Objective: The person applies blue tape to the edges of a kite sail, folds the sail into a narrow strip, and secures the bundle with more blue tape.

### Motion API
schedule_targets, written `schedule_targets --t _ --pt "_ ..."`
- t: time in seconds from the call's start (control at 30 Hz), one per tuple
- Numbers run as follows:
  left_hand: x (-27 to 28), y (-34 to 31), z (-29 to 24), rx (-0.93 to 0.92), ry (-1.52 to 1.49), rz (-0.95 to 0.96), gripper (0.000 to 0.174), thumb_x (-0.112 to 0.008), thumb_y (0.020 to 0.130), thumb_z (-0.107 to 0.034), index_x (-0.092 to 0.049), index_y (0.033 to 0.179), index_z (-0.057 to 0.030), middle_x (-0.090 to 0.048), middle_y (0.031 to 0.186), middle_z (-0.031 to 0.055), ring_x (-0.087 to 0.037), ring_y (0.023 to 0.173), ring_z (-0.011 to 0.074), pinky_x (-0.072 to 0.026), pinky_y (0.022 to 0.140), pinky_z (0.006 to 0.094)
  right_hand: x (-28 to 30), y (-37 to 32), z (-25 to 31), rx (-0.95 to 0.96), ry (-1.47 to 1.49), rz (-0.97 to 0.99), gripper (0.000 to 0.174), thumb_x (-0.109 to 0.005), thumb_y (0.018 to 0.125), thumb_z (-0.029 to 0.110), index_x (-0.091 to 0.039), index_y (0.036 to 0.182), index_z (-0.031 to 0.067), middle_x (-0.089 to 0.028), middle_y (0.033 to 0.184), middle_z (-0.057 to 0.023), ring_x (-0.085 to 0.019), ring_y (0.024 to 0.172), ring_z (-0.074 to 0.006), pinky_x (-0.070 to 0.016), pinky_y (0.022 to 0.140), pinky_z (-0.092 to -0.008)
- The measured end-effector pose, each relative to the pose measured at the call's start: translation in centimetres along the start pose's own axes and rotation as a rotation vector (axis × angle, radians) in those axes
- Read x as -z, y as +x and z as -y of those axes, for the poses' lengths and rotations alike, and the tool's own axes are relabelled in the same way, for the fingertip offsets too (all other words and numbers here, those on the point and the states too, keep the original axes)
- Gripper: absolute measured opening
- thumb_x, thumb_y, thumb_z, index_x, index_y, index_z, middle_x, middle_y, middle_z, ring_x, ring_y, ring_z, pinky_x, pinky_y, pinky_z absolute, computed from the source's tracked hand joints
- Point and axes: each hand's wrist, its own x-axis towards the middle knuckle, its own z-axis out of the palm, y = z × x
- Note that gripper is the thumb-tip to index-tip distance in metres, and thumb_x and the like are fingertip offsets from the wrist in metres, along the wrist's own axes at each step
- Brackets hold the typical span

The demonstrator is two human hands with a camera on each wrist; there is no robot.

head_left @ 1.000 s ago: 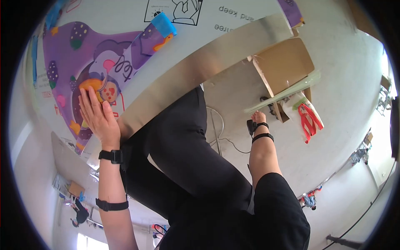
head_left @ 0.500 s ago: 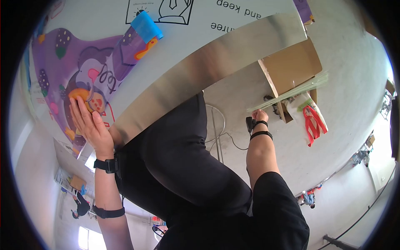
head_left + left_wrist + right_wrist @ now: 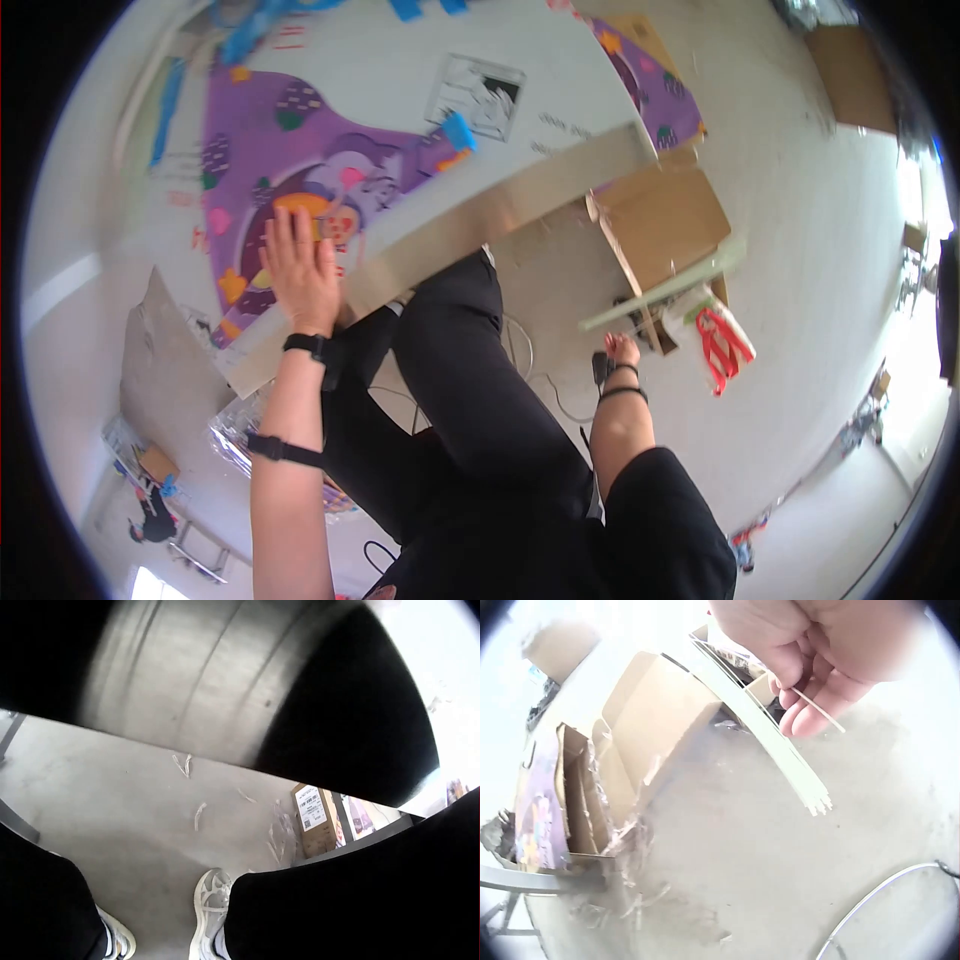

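Observation:
My left hand [image 3: 302,280] rests flat with straight fingers on a purple cartoon-printed sheet [image 3: 235,130] at the table's near edge. The left wrist view does not show that hand's fingers. Off the table's right side, my right hand [image 3: 622,350] hangs low and pinches a thin pale strip [image 3: 825,716] between thumb and fingers; one short end sticks out. Right beside this hand, a bundle of long pale green strips [image 3: 776,746] lies slanted over an open cardboard box [image 3: 665,225].
A metal-faced edge [image 3: 490,220] runs along the white table. Blue tape [image 3: 458,132] is stuck at the sheet's corner. A white bag with red handles [image 3: 722,345] stands by the box. Plastic scraps [image 3: 199,816] litter the floor around a shoe [image 3: 213,904]. A pale cable [image 3: 877,896] curves over the floor.
The head view has swung, so the table shows smaller and further right. My right hand has drawn back a little from the bundle with a strip in its fingers. My left hand stays on the sheet.

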Motion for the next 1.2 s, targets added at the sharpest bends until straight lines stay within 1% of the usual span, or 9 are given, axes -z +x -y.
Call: schedule_targets --t 0.07,0.23,0.33,0.4,0.63,0.7,0.8,0.87,1.2 --pt "0.4 0.1 -0.1 0.024 0.011 0.018 0.053 -0.043 0.094 -0.035 -0.034 0.142 -0.0147 -0.030 0.149 0.0114 -0.028 0.136 0.0341 -0.0223 0.109 0.0543 0.6 0.9 -0.8 0.018 -0.078 0.197 0.035 -0.051 0.085 0.045 -0.065 0.070 0.0178 -0.066 0.085 -0.0057 -0.062 0.085 -0.0253 -0.0492 0.073 -0.0375" --pt "0.4 -0.2 -0.2 0.120 -0.171 -0.065 0.048 -0.049 0.092 -0.028 -0.040 0.136 -0.0109 -0.031 0.148 0.0123 -0.029 0.136 0.0317 -0.0205 0.111 0.0512 7.3 4.6 1.9 -0.020 0.082 0.074 0.034 -0.049 0.086 0.041 -0.064 0.076 0.0115 -0.065 0.086 -0.0090 -0.062 0.091 -0.0286 -0.0508 0.075 -0.0408" --pt "0.6 -0.5 -0.2 0.135 -0.296 -0.190 0.036 -0.056 0.088 -0.022 -0.047 0.120 -0.0078 -0.039 0.137 0.0143 -0.031 0.134 0.0315 -0.0222 0.111 0.0498 16.7 4.6 6.5 -0.346 1.117 -0.357 0.008 -0.047 0.087 0.011 -0.053 0.088 0.0062 -0.060 0.089 -0.0112 -0.062 0.083 -0.0276 -0.0540 0.072 -0.0379" --pt "0.5 -0.7 0.0 0.130 -0.318 -0.241 0.031 -0.060 0.085 -0.019 -0.050 0.111 -0.0071 -0.045 0.126 0.0136 -0.036 0.129 0.0307 -0.0250 0.110 0.0489 21.8 4.1 11.4 -0.582 1.829 -0.538 0.014 -0.046 0.087 -0.008 -0.046 0.096 0.0027 -0.057 0.091 -0.0127 -0.063 0.077 -0.0270 -0.0562 0.070 -0.0359" --pt "2.1 -1.6 0.2 0.183 -0.393 -0.283 0.015 -0.061 0.084 -0.019 -0.056 0.094 -0.0087 -0.048 0.108 0.0090 -0.049 0.106 0.0280 -0.0383 0.095 0.0427 37.4 7.8 21.8 0.272 0.919 -0.452 0.019 -0.048 0.090 -0.004 -0.055 0.107 0.0006 -0.057 0.087 -0.0080 -0.062 0.078 -0.0181 -0.0538 0.070 -0.0308" --pt "1.8 -1.8 0.2 0.137 -0.386 -0.250 0.015 -0.059 0.083 -0.017 -0.058 0.096 -0.0097 -0.051 0.102 0.0062 -0.051 0.101 0.0249 -0.0407 0.089 0.0393 42.0 8.0 27.1 0.645 0.523 -0.450 0.027 -0.048 0.084 -0.009 -0.060 0.104 0.0023 -0.058 0.086 -0.0092 -0.062 0.081 -0.0201 -0.0517 0.072 -0.0335" --pt "1.6 -2.2 0.2 0.123 -0.334 -0.319 0.022 -0.057 0.080 -0.014 -0.060 0.101 -0.0093 -0.052 0.097 0.0047 -0.052 0.099 0.0231 -0.0415 0.088 0.0376 44.8 10.7 31.8 0.809 0.424 -0.350 0.035 -0.047 0.075 -0.013 -0.062 0.102 0.0047 -0.058 0.089 -0.0124 -0.061 0.084 -0.0276 -0.0498 0.072 -0.0372" --pt "1.8 -2.7 -0.1 0.135 -0.348 -0.301 0.024 -0.056 0.079 -0.013 -0.060 0.102 -0.0091 -0.053 0.099 0.0051 -0.052 0.100 0.0233 -0.0417 0.089 0.0375 46.0 11.8 34.7 1.101 0.215 -0.443 0.037 -0.048 0.071 -0.012 -0.062 0.100 0.0049 -0.058 0.091 -0.0138 -0.059 0.084 -0.0333 -0.0491 0.072 -0.0401" --pt "1.5 -3.3 -0.1 0.180 -0.490 -0.333 0.027 -0.058 0.076 -0.009 -0.061 0.103 -0.0071 -0.058 0.099 0.0043 -0.057 0.099 0.0228 -0.0464 0.087 0.0353 47.0 17.5 39.3 1.173 -0.104 -0.342 0.028 -0.052 0.076 -0.003 -0.063 0.098 0.0091 -0.057 0.090 -0.0119 -0.059 0.085 -0.0323 -0.0498 0.072 -0.0401"
